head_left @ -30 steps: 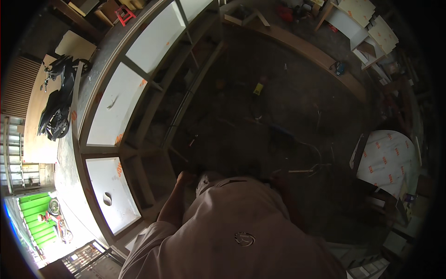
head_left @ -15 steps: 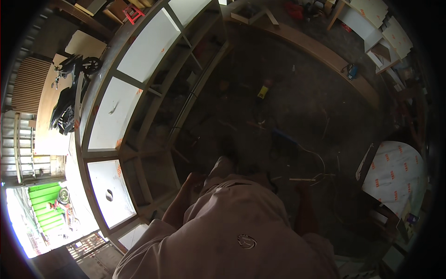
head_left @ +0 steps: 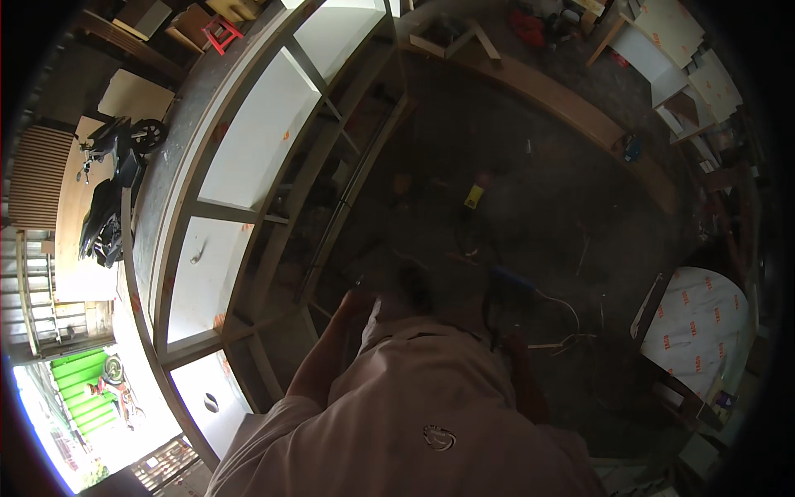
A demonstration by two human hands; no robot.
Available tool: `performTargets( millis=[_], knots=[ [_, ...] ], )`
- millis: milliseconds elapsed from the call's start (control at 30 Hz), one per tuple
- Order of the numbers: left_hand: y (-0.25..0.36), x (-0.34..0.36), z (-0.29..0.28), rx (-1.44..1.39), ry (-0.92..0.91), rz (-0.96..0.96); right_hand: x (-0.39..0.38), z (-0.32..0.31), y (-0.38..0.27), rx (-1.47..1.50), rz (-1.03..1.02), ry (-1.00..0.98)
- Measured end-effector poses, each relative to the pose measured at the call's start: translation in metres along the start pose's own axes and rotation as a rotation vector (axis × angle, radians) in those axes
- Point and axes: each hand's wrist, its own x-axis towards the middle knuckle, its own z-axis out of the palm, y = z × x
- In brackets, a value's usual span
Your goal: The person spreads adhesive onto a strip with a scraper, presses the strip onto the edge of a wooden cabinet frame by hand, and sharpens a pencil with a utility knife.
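Note:
My left hand (head_left: 354, 301) hangs low beside my leg, near the wooden cabinet frame (head_left: 258, 273) with white panels. Its fingers are in shadow, and I cannot make out whether anything is in them. My right hand (head_left: 513, 346) hangs in shadow at my other side, its fingers too dark to read. On the dim floor ahead lie a yellow object (head_left: 474, 195), a long blue item (head_left: 513, 277) and a thin pale cord (head_left: 571, 309) looped near a light strip.
A brown board (head_left: 563, 91) runs across the far side. A white patterned panel (head_left: 691, 331) stands at right, stacked furniture pieces (head_left: 667, 37) at upper right. Past the cabinet are a black motorbike (head_left: 112, 199), a red stool (head_left: 222, 33) and a bright doorway with a green corrugated wall (head_left: 76, 389).
The cabinet and floor items have shifted downward in the picture. My legs and feet have moved as in walking, and both hands swing along my sides.

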Motion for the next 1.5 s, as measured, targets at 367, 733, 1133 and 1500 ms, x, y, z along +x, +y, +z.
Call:
performTargets(
  millis=[367, 733, 1133, 1500],
  knots=[
    [0.007, 0.059, -0.09, -0.386, 0.196, -0.507, 0.139, -0.029, -0.131, -0.219, -0.002, 0.016],
    [-0.065, 0.125, 0.03, 0.46, -0.222, -0.202, 0.297, 0.06, -0.418, -0.173, -0.431, -0.288],
    [-0.276, 0.346, 0.171, 0.075, 0.408, -0.25, 0.474, 0.236, -0.452, -0.639, -0.933, -0.593],
    [-0.377, 0.498, 0.012, -1.735, 1.03, -0.205, 0.468, 0.234, -0.522, -1.113, -1.338, -0.5]
  ],
)
